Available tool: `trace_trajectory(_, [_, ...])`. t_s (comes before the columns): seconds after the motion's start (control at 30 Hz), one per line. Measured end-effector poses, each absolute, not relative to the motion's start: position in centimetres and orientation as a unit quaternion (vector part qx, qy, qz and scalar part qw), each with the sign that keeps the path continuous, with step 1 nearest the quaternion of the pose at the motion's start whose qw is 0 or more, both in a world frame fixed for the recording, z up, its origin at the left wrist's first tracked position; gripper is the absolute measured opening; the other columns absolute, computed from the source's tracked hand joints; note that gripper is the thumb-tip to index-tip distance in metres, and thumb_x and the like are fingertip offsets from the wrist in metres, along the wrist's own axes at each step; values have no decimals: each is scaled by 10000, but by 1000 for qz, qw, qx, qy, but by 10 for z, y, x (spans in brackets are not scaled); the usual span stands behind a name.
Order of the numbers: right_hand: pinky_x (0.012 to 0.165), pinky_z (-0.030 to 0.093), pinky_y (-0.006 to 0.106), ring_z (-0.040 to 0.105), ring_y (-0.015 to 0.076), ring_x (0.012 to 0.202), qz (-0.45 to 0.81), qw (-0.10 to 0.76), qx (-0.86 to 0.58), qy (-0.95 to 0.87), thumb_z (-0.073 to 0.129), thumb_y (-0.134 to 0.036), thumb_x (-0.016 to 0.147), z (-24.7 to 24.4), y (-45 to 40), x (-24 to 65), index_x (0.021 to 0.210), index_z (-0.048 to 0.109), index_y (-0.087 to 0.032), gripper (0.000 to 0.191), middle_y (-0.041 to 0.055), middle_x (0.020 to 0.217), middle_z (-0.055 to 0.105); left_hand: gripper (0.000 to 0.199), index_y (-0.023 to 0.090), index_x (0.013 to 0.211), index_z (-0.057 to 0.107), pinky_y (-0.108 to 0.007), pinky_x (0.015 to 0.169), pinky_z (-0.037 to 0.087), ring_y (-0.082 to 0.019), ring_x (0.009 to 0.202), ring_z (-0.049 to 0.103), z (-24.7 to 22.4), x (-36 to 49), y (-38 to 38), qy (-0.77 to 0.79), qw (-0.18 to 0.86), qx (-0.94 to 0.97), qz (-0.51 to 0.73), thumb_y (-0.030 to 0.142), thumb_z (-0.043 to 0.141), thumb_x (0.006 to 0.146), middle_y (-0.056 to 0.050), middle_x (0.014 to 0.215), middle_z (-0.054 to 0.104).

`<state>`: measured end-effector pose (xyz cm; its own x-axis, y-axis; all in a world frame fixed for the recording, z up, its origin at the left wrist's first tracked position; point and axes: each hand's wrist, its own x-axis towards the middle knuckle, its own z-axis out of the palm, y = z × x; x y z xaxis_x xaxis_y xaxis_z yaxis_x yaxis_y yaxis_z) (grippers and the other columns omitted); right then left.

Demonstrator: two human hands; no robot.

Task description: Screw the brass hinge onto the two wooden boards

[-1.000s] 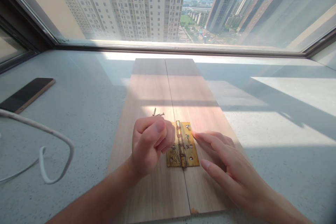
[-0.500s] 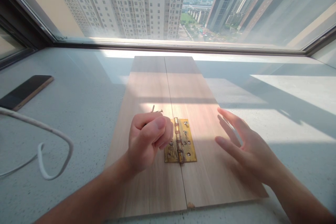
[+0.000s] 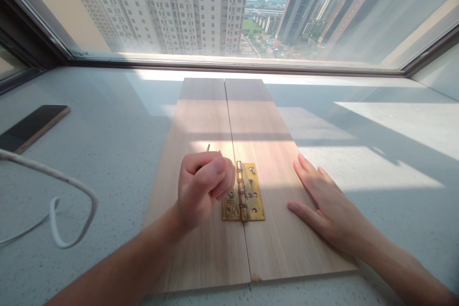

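1. One speckled white stone-like sill (image 3: 118,129), broad and flat, crossed by bands of sunlight and shadow; we find everything below laid out on it.
2. Two pale wood-grain boards, a left board (image 3: 202,117) and a right board (image 3: 272,239), flat, side by side, a narrow dark seam between; a small brown chip (image 3: 256,277) marks the near end.
3. One brass-coloured metal butt hinge (image 3: 243,196), stained brown, its barrel along the seam, one leaf on each board; the left leaf we see only in part.
4. One slender metal screw (image 3: 208,147), its tip showing just beyond the left hand.
5. Left hand (image 3: 206,184), clenched in a fist over the left leaf; we cannot tell what, if anything, it encloses.
6. Right hand (image 3: 322,208), grasping nothing, fingers spread along the right board's outer edge.
7. One black-faced phone with a copper-brown edge (image 3: 34,126), lying far left.
8. One white looped cable (image 3: 73,183), nearer us than the phone.
9. One wide window in a dark brown frame (image 3: 236,67); through the glass we note beige and reddish-brown high-rises.
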<state>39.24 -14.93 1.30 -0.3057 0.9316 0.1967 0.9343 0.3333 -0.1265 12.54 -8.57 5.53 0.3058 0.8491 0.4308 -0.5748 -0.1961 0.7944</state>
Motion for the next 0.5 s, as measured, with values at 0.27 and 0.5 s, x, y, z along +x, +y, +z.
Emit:
trace_trajectory(0.27, [994,510,462,546,325,1224,-52,232,-421,-875,612,-513,832,6,-217,315,1323,557,-171,601,117,1294,612,479,165,493,308,-233,399,211,-59,385,283,55,126,-87,128,626,514,573,334,518,889,50,409,275])
trace_trajectory(0.5, [947,543,377,630,286,1103,-143,213,-427,-867,676,-396,821,1,-217,294,1118,707,-224,345,3,1255,639,476,162,496,328,-239,409,214,-64,394,288,56,125,-88,129,629,518,565,335,508,902,45,412,290])
